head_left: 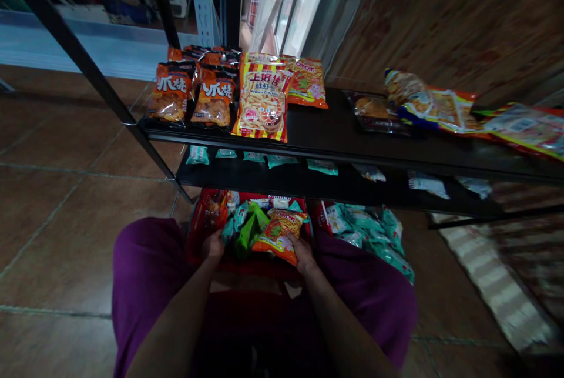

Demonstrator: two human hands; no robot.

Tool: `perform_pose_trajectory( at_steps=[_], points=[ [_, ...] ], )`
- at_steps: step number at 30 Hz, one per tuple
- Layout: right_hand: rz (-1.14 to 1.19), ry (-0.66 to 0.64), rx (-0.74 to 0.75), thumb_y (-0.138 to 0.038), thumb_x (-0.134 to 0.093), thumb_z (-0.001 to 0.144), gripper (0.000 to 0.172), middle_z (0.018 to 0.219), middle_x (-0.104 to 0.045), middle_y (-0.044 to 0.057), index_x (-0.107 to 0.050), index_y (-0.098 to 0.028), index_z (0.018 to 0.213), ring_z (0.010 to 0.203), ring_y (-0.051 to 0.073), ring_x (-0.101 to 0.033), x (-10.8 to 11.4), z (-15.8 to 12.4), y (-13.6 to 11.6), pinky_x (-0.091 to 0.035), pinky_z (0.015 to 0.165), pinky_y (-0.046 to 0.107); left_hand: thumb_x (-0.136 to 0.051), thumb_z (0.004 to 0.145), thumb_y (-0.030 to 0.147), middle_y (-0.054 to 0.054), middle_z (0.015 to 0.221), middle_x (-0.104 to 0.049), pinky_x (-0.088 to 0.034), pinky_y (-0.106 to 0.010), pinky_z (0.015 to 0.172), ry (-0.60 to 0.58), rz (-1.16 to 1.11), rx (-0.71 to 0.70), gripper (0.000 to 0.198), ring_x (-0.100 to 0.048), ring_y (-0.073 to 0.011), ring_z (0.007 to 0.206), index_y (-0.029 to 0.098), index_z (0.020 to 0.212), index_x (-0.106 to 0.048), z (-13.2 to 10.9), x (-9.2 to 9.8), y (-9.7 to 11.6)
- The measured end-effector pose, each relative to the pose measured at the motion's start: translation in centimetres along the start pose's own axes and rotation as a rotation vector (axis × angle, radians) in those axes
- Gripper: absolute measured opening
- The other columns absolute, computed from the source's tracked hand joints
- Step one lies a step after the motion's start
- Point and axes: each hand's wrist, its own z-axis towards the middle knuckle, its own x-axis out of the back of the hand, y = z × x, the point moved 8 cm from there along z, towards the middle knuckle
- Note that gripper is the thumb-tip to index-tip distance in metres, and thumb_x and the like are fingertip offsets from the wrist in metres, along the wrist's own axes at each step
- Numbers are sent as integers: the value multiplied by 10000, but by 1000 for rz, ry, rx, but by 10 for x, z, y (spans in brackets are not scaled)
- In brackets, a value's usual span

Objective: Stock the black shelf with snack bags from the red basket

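Note:
My right hand (pixel 301 253) grips the lower right edge of an orange snack bag (pixel 278 231), thumb on its front, above a red basket (pixel 282 271) between my knees. The bag has a picture of noodle-like snacks and lies tilted over other packets. My left hand (pixel 214 246) is at the left part of the same basket, beside a teal packet (pixel 230 230); its fingers are dim and partly hidden, so their grip is unclear. Between the hands is a bright green packet (pixel 252 230). A red-orange packet (pixel 215 208) lies in the basket's back left corner.
Ahead stands a black rack; its upper shelf (pixel 308 134) holds orange-black snack bags (pixel 171 93), a prawn cracker bag (pixel 263 99) and other bags. Small teal packets (pixel 282 160) line the lower shelf. More teal packets (pixel 365 228) are piled by my right knee. A dark post (pixel 94 72) rises at left.

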Motion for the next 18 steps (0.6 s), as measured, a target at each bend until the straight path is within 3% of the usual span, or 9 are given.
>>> perform_pose_trajectory(
  at_steps=[4,6,10,13,16,18],
  points=[
    [-19,52,-12,-292,-772,642,415,557,-688,40,-647,-85,980,521,218,-675,5,1,2,-569,520,297,-521,798,124,-88,878,-711,-479,-298,778,-71,63,-150,228,-658,-210,838,199,821,-736,-24,-19,26],
    [-40,61,-24,-287,-764,651,416,556,-687,37,-647,-85,995,518,219,-672,5,2,3,-569,527,303,-490,800,98,-103,846,-700,-471,-304,798,-44,87,-217,252,-640,-222,860,173,782,-730,-37,-20,38],
    [-59,12,-50,-309,-746,669,423,596,-702,47,-642,-90,1016,565,228,-688,0,2,5,-576,574,312,-351,880,123,-124,1257,-565,-350,-335,1020,154,99,-278,389,-470,-240,1188,174,1123,-650,-41,5,51],
    [-60,-27,-54,-333,-737,673,409,609,-706,50,-641,-99,994,602,231,-699,-4,-1,6,-577,596,308,-492,848,239,-160,1397,-433,-327,-368,1050,275,106,-202,488,-378,-273,1286,152,1328,-485,-23,23,49],
    [-77,-5,-11,-311,-747,662,344,613,-709,61,-653,-113,926,624,243,-704,-2,-7,4,-573,588,303,-689,707,306,-212,1360,-474,-364,-412,1009,131,77,-77,817,-390,-314,1297,122,1421,-337,3,15,37],
    [-93,19,23,-286,-746,665,281,627,-714,72,-664,-124,880,636,254,-707,1,-12,1,-570,578,303,-673,723,268,-228,1247,-566,-418,-424,931,57,43,32,679,-483,-331,1224,112,1344,-448,14,10,22]
  ],
)
